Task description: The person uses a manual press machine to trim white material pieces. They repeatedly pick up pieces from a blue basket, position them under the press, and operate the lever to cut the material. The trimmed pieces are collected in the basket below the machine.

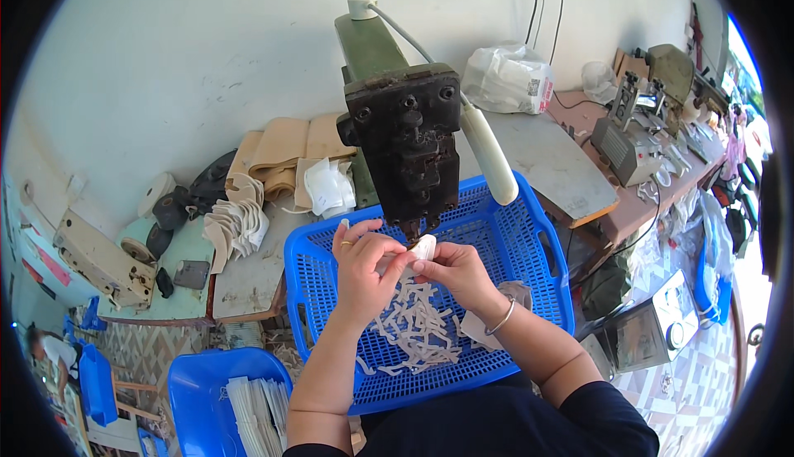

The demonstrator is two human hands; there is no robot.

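Observation:
Between my two hands is a small pale white piece with a rounded edge (424,247), right under the tip of a dark metal machine head (409,134). My left hand (364,267) pinches its left side between thumb and forefinger, the other fingers raised. On the other side, my right hand (459,273) grips it with thumb and bent fingers. What kind of piece it is, I cannot tell. Below my hands a blue plastic basket (542,250) holds many curled white offcut strips (418,325). Several flat pale pieces (480,330) lie in it beside my right wrist.
Scalloped cream pieces (236,225) are stacked on the left bench, near folded tan sheets (285,147). A white-handled lever (490,155) hangs right of the machine head. A blue chair (194,382) bears white strips. Another machine (628,147) stands on the right bench. A person sits far left.

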